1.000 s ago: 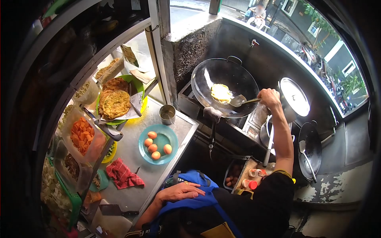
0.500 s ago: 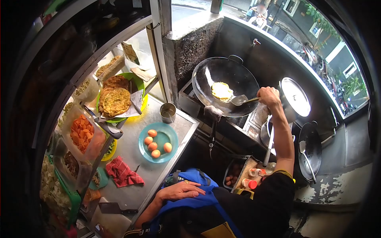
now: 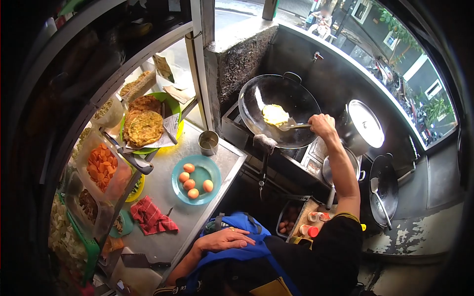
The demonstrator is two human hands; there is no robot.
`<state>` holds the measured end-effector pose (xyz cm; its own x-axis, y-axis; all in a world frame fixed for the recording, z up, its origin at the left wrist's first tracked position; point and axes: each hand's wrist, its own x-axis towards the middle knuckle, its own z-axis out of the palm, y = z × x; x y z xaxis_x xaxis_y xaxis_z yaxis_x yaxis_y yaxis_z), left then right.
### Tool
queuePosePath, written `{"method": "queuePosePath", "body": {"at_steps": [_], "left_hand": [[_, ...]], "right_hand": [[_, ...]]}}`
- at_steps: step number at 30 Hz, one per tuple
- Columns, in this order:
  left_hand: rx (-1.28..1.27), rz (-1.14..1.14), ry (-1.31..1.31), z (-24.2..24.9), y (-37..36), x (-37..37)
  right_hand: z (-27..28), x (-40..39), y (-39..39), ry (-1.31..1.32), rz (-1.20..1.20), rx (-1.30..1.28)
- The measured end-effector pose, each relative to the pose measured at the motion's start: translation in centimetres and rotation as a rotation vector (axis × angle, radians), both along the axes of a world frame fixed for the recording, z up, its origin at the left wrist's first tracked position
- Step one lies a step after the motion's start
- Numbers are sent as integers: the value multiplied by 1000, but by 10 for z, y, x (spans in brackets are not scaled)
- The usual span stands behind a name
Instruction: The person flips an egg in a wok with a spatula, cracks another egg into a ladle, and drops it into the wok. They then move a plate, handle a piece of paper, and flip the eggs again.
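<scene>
**One egg round in my big pan, five whole eggs on the plate**

The one egg round lies in my big black pan. It has a flat shape now, so I think it is part cooked. It looks pale and yellow, and not as brown as the rounds by the window. It is in the pan, not on a plate, so browning and lifting it out are not done.

My right hand is closed around one spatula, and its metal end is at the edge of the egg round. My left hand is open and flat on my blue bag. I see nothing held in it.

Near the big pan I count two pots: a tall pot with a lid on, and a low pot partly behind my arm. One small pan has one more spatula in it.

On the desk is one blue plate with five eggs in their shells. There is one metal cup, one red cloth and one big knife. The green plate has at least two brown rounds. A dark box holds more eggs, too dim to count.
</scene>
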<state>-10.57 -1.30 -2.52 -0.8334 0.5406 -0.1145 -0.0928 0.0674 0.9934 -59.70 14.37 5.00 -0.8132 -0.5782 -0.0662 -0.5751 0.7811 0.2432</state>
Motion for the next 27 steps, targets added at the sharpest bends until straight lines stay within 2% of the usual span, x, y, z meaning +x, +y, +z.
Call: {"method": "queuePosePath", "body": {"at_steps": [5, 10, 14, 18, 24, 27], "left_hand": [[5, 15, -7, -1, -1, 2], [0, 27, 1, -3, 0, 3], [0, 40, 14, -1, 2, 3], [-19, 54, 1, -1, 2, 5], [-10, 67, -19, -3, 2, 4], [-18, 63, -24, 3, 1, 2]], "right_hand": [[22, -2, 8, 227, 31, 141], [7, -16, 12, 364, 10, 205], [-23, -28, 16, 356, 21, 133], [-20, -20, 20, 285, 40, 47], [-15, -17, 10, 395, 27, 104], [-16, -15, 10, 288, 26, -171]]}}
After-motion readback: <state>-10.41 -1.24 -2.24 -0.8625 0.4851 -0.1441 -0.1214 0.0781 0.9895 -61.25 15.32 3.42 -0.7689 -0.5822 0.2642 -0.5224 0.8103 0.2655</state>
